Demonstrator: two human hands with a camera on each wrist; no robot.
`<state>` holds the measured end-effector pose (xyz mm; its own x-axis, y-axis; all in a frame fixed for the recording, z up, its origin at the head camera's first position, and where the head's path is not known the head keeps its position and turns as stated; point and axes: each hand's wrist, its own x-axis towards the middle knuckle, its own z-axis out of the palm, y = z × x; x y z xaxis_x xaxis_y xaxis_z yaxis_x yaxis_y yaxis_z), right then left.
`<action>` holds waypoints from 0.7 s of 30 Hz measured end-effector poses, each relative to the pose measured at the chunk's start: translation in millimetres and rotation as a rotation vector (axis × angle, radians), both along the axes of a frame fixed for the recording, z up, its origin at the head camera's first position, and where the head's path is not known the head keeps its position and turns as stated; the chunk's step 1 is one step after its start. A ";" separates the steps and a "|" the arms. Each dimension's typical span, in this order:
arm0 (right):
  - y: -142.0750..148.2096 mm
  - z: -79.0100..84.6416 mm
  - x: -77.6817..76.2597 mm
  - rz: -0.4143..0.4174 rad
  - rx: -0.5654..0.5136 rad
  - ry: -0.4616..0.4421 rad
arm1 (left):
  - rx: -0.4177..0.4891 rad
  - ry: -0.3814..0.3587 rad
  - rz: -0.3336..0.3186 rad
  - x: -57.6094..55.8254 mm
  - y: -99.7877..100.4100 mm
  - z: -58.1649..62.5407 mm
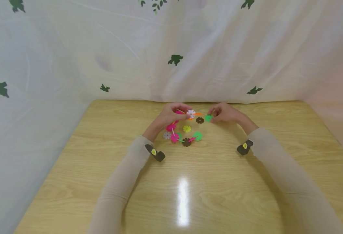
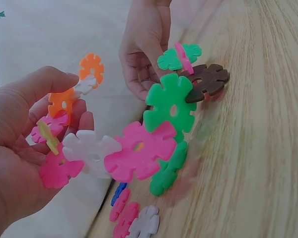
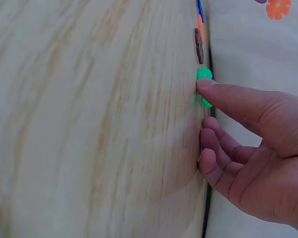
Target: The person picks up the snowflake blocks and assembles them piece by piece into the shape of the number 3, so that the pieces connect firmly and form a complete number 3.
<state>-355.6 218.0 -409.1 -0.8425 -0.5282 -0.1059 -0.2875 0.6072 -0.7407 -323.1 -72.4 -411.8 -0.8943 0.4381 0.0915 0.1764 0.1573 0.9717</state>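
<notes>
My left hand [image 1: 171, 113] pinches a white flower-shaped disc [image 1: 191, 113], part of a curved chain of slotted plastic discs. In the left wrist view this chain runs through an orange disc [image 2: 62, 102], a pink disc [image 2: 134, 154], a green disc [image 2: 166, 111] and a brown disc [image 2: 207, 82]. Another orange disc [image 2: 92, 69] sits at the end beyond the thumb. My right hand [image 1: 226, 112] holds a loose green disc [image 1: 208, 118] at the tabletop with its thumb and a finger; in the right wrist view the thumb [image 3: 238, 99] partly covers it, the other fingers curled below.
Beside that green disc lies a loose brown disc [image 1: 199, 120]. A yellow disc [image 1: 187, 129] lies inside the chain's curve, and a pale disc [image 1: 167, 135] lies to its left. A white curtain [image 1: 124, 65] hangs along the back edge of the wooden table [image 1: 218, 182].
</notes>
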 end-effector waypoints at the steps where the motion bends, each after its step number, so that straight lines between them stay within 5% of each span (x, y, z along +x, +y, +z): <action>1: -0.1 0.1 0.7 0.006 -0.012 0.005 | 0.000 0.000 0.001 0.0 -0.3 -0.3; 11: 1.3 -4.7 5.2 -0.010 -0.077 0.003 | -0.009 0.024 -0.014 1.3 -0.6 0.4; 21: -6.4 -0.2 22.2 -0.112 -0.295 -0.096 | -0.018 0.029 -0.005 1.7 -1.0 0.2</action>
